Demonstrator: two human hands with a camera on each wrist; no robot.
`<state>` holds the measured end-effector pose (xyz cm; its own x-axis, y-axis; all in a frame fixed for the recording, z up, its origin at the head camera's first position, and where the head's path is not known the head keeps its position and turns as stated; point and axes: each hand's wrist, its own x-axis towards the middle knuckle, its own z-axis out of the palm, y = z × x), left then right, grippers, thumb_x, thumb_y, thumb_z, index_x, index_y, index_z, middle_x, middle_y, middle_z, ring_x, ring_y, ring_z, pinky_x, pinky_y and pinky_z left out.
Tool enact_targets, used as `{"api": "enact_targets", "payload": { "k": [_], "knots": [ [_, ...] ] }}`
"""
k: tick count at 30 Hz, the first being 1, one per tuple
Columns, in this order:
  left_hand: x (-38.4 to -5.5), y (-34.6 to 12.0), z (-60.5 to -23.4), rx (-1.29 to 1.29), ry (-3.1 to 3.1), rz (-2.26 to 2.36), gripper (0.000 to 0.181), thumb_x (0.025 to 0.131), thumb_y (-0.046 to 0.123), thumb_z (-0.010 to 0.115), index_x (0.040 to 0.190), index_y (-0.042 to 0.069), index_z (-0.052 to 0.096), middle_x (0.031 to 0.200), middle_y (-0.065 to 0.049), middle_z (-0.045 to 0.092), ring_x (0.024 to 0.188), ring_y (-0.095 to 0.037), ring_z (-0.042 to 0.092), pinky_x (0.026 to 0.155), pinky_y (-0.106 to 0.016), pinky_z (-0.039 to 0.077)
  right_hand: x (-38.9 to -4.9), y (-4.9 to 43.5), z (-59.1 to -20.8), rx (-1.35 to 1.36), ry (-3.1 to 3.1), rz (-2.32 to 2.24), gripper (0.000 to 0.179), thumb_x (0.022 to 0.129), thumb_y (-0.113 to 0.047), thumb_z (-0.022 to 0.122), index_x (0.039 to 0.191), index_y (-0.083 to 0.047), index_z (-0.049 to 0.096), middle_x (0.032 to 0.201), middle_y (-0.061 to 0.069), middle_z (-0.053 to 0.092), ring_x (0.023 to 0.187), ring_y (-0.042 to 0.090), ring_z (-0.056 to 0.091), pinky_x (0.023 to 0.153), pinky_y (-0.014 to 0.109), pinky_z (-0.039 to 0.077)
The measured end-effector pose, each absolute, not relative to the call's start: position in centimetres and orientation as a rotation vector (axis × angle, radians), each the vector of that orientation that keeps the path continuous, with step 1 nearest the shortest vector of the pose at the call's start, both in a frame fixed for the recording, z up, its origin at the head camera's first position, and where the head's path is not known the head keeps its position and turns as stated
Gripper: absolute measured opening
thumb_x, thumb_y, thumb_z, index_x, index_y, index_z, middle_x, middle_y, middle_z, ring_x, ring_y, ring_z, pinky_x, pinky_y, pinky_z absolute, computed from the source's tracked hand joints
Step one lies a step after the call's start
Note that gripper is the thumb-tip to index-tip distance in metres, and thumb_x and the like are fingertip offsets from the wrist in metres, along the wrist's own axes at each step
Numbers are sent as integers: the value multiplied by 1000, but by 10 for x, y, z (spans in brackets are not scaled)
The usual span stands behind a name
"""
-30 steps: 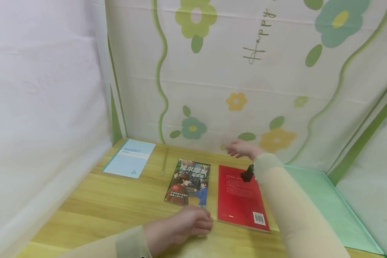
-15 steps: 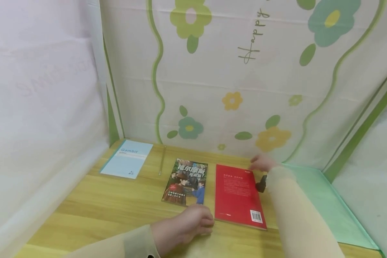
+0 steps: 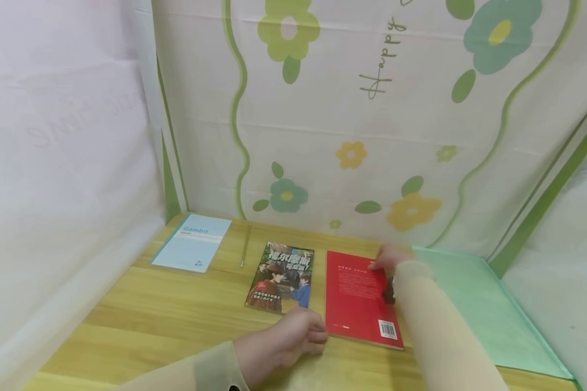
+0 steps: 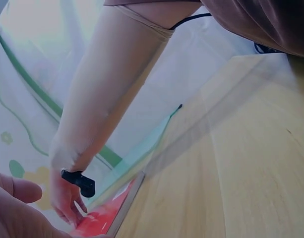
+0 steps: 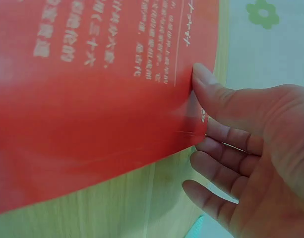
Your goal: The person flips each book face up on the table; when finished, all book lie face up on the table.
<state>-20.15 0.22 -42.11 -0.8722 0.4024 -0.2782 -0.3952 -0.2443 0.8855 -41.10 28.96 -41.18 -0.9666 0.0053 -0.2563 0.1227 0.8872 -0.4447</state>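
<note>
A red book (image 3: pixel 354 307) lies back cover up on the wooden table, its barcode toward the near right corner. My right hand (image 3: pixel 392 256) is at the far right corner of that book. In the right wrist view its thumb (image 5: pixel 206 82) presses on the red cover and the other fingers sit at the edge, pinching the corner. My left hand (image 3: pixel 288 336) rests on the table with loosely curled fingers, close to the book's near left corner, holding nothing. Beside it lies a comic-style book (image 3: pixel 281 279) with illustrated characters on its cover.
A light blue "Gambit" notebook (image 3: pixel 193 244) lies at the back left, with a pencil (image 3: pixel 245 247) to its right. A green translucent mat (image 3: pixel 489 309) covers the table's right side. Flower-printed fabric walls (image 3: pixel 318 119) enclose the table.
My right hand has come down from above the red book's far edge, passed to its right side, and taken hold of the far right corner. The left hand stays nearly still.
</note>
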Motion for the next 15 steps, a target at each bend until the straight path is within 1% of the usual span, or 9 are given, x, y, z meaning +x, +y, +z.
{"api": "enact_targets", "payload": {
  "k": [1, 3, 4, 5, 7, 10, 12, 14, 15],
  "knots": [
    [-202, 2, -422, 6, 1526, 2145, 28, 78, -3, 50, 103, -13, 41, 131, -52, 28, 124, -62, 38, 102, -66, 38, -412, 289, -413, 94, 2825, -666, 33, 81, -21, 80, 99, -3, 61, 91, 12, 63, 86, 30, 59, 74, 43, 52],
    [-202, 2, -423, -1, 1534, 2146, 18, 79, -2, 51, 94, -10, 46, 127, -49, 36, 123, -62, 40, 100, -67, 39, -413, 288, -415, 140, 2799, -713, 34, 81, -21, 81, 101, -3, 59, 93, 12, 62, 88, 31, 59, 75, 46, 52],
    [-203, 2, -424, -9, 1538, 2144, 7, 80, -1, 51, 85, -3, 47, 126, -47, 39, 122, -61, 42, 99, -67, 40, -414, 288, -417, 148, 2798, -719, 34, 82, -20, 80, 102, -3, 59, 94, 13, 62, 88, 31, 59, 75, 46, 52],
    [-204, 2, -424, -20, 1539, 2146, 5, 81, -1, 51, 83, -1, 47, 125, -45, 42, 121, -60, 43, 98, -67, 42, -415, 288, -419, 163, 2798, -726, 34, 81, -20, 80, 102, -3, 59, 94, 13, 63, 89, 31, 59, 76, 46, 52],
    [-205, 2, -425, -49, 1537, 2157, 8, 82, 1, 52, 88, -3, 49, 123, -43, 45, 118, -59, 47, 95, -66, 45, -416, 288, -421, 180, 2802, -735, 35, 81, -21, 81, 102, -4, 59, 94, 13, 63, 89, 31, 59, 75, 45, 52],
    [-208, 5, -426, -92, 1522, 2183, 39, 82, 1, 54, 116, -13, 40, 122, -44, 44, 112, -56, 53, 88, -64, 51, -415, 289, -424, 176, 2807, -745, 34, 82, -20, 80, 102, -3, 59, 94, 13, 63, 88, 30, 59, 73, 42, 51],
    [-210, 7, -427, -112, 1511, 2199, 62, 82, 1, 54, 134, -17, 25, 123, -47, 41, 109, -54, 56, 84, -63, 53, -409, 285, -420, 202, 2803, -760, 33, 83, -20, 79, 102, -4, 58, 95, 13, 62, 89, 31, 58, 72, 42, 51],
    [-211, 10, -429, -118, 1502, 2208, 72, 82, 1, 54, 140, -18, 16, 124, -49, 40, 107, -52, 57, 82, -63, 54, -398, 278, -411, 230, 2785, -800, 33, 85, -17, 77, 105, -2, 55, 99, 16, 61, 91, 33, 58, 73, 45, 52],
    [-211, 11, -429, -114, 1498, 2209, 72, 83, 1, 54, 141, -19, 16, 125, -49, 40, 108, -52, 58, 82, -63, 54, -393, 274, -406, 261, 2776, -824, 33, 85, -16, 77, 106, -2, 55, 101, 17, 61, 92, 34, 57, 74, 45, 52]
  ]
}}
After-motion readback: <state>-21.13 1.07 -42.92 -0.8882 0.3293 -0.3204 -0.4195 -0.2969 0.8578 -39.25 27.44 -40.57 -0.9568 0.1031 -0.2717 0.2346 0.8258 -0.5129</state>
